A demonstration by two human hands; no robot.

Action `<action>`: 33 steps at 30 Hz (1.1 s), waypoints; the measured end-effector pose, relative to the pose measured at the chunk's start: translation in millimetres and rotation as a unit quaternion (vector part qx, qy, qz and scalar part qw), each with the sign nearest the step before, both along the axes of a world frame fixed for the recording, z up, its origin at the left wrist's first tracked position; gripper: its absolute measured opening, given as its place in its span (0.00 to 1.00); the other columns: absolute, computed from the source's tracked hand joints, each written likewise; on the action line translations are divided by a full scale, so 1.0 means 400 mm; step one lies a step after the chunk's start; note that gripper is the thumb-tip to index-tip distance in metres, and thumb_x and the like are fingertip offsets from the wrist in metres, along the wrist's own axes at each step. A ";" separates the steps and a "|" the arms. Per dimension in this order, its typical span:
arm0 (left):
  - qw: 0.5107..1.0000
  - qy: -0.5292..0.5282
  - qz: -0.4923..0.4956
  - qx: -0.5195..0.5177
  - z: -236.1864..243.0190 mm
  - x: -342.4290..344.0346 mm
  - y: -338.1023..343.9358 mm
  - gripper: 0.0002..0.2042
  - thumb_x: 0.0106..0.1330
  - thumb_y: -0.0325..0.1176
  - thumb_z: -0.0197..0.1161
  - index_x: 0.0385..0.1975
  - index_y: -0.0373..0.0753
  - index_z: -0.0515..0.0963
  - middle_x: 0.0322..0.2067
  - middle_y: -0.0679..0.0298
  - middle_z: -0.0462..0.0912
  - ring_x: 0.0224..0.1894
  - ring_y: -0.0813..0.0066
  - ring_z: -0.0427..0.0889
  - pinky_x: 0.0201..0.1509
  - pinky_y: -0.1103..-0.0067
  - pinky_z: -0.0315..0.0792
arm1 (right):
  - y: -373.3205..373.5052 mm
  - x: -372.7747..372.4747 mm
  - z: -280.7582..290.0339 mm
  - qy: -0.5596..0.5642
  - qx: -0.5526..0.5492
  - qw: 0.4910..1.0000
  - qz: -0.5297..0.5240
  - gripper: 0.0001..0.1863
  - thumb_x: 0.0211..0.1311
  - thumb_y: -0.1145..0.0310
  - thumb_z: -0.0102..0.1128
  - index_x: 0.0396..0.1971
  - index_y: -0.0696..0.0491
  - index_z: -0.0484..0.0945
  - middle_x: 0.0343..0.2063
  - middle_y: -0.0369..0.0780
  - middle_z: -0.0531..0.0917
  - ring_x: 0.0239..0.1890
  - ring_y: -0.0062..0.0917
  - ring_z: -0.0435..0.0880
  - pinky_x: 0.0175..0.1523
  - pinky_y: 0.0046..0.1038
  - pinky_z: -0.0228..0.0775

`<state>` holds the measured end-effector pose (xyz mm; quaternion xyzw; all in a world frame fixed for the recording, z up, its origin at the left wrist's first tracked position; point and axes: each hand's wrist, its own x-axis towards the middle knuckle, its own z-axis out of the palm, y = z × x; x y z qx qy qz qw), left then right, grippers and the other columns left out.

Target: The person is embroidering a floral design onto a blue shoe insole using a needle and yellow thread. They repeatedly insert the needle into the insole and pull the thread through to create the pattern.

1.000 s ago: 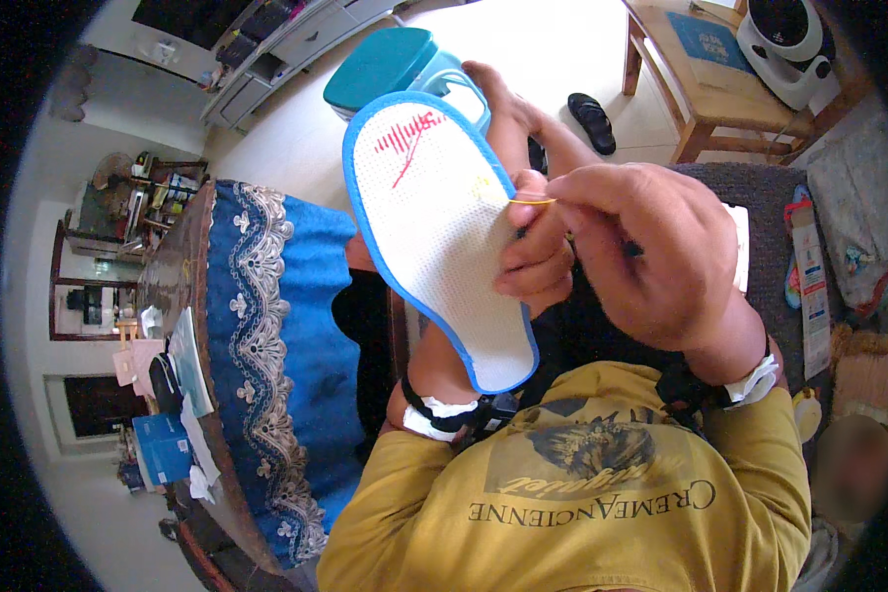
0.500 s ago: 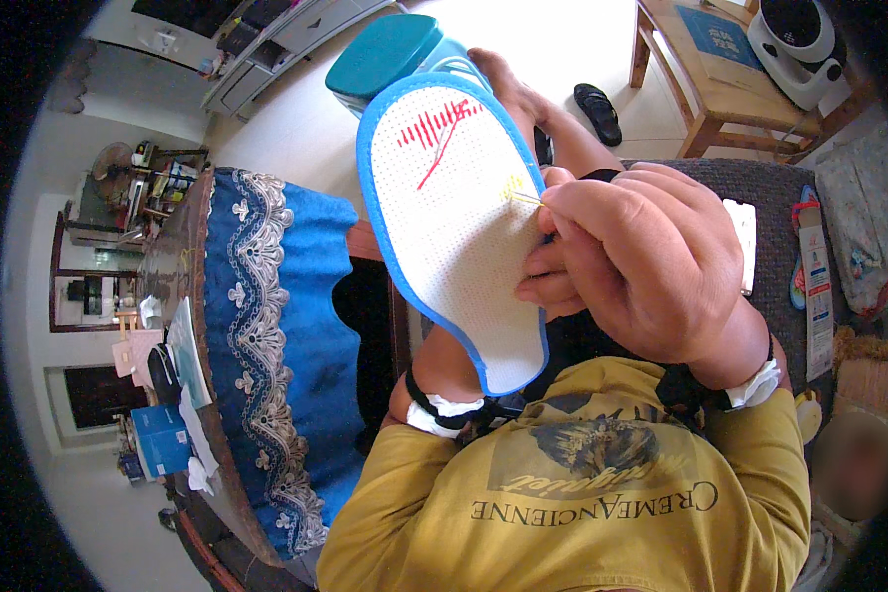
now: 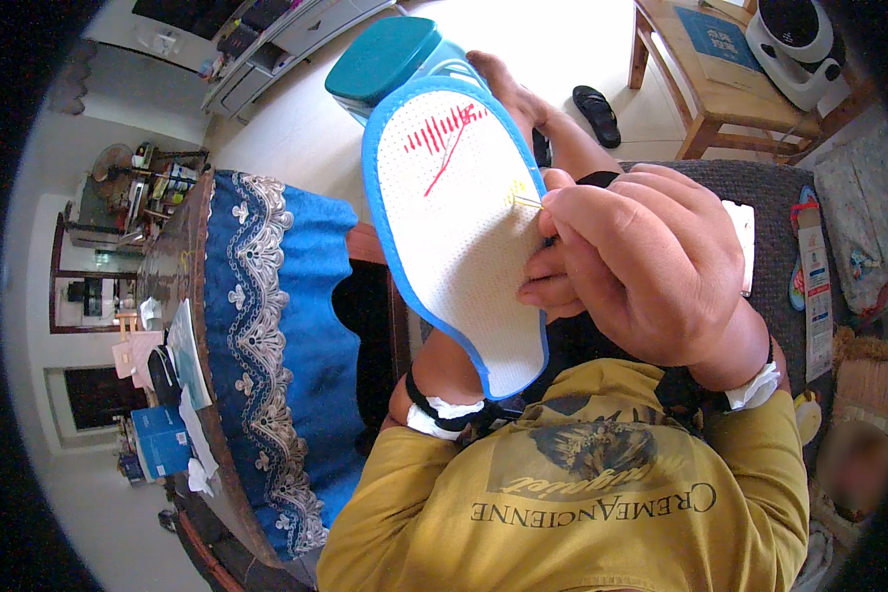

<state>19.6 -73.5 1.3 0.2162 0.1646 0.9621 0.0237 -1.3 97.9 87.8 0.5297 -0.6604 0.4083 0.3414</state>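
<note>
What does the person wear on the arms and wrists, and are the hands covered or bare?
Both hands are bare, without gloves. The right hand and the left forearm come out of mustard-yellow sleeves. Each wrist carries a white band with a black strap beside it.

Room around the seat
A blue lace-trimmed tablecloth [image 3: 266,345] at nine o'clock, a teal plastic stool [image 3: 380,54] at twelve, a wooden side table [image 3: 730,79] at one.
</note>
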 end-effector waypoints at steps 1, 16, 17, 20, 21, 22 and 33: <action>0.999 0.004 -0.026 -0.023 0.001 0.006 0.001 0.33 0.54 0.60 0.53 0.47 0.37 0.62 0.31 0.63 0.67 0.30 0.76 0.67 0.33 0.81 0.64 | 0.002 0.000 0.002 -0.003 0.006 1.000 0.002 0.06 0.47 0.81 0.57 0.27 0.61 0.73 0.20 0.39 0.78 0.18 0.28 0.77 0.25 0.25 0.68; 0.838 -0.034 0.306 -0.451 0.151 0.088 0.119 0.03 0.61 0.24 0.53 0.28 0.36 0.68 0.29 0.65 0.76 0.29 0.87 0.71 0.36 0.87 0.65 | 0.002 -0.091 -0.161 -0.607 -0.181 0.682 0.366 0.22 0.52 0.69 0.60 0.48 0.59 0.68 0.40 0.41 0.77 0.38 0.21 0.78 0.43 0.25 0.72; 0.834 -0.034 0.313 -0.452 0.152 0.089 0.122 0.03 0.61 0.24 0.54 0.28 0.36 0.68 0.28 0.65 0.76 0.29 0.87 0.70 0.35 0.88 0.65 | -0.002 -0.088 -0.162 -0.614 -0.195 0.662 0.383 0.24 0.52 0.68 0.60 0.49 0.59 0.67 0.42 0.41 0.76 0.39 0.21 0.77 0.43 0.25 0.72; 0.816 -0.031 0.325 -0.477 0.142 0.092 0.113 0.04 0.61 0.24 0.54 0.27 0.36 0.67 0.28 0.65 0.76 0.28 0.87 0.70 0.35 0.88 0.64 | 0.004 -0.095 -0.167 -0.654 -0.178 0.628 0.383 0.29 0.50 0.66 0.62 0.51 0.60 0.65 0.45 0.42 0.75 0.42 0.22 0.76 0.47 0.26 0.70; 0.808 -0.030 0.327 -0.489 0.139 0.093 0.110 0.04 0.61 0.24 0.54 0.26 0.36 0.67 0.28 0.65 0.76 0.28 0.87 0.70 0.35 0.88 0.64 | 0.004 -0.098 -0.168 -0.641 -0.175 0.643 0.380 0.29 0.50 0.66 0.62 0.51 0.60 0.65 0.45 0.42 0.75 0.42 0.22 0.76 0.47 0.26 0.70; 0.812 -0.030 0.326 -0.484 0.140 0.092 0.110 0.04 0.61 0.24 0.54 0.26 0.36 0.67 0.28 0.66 0.76 0.28 0.88 0.70 0.35 0.88 0.64 | 0.001 -0.099 -0.169 -0.623 -0.173 0.663 0.377 0.29 0.50 0.66 0.62 0.51 0.60 0.65 0.45 0.42 0.75 0.42 0.22 0.76 0.48 0.26 0.69; 0.771 -0.033 0.357 -0.526 0.143 0.085 0.115 0.06 0.60 0.24 0.55 0.24 0.37 0.67 0.22 0.71 0.72 0.24 0.91 0.65 0.28 0.91 0.59 | -0.016 -0.124 -0.163 -0.426 -0.167 0.840 0.290 0.31 0.45 0.64 0.66 0.50 0.60 0.67 0.46 0.41 0.75 0.45 0.22 0.75 0.53 0.26 0.65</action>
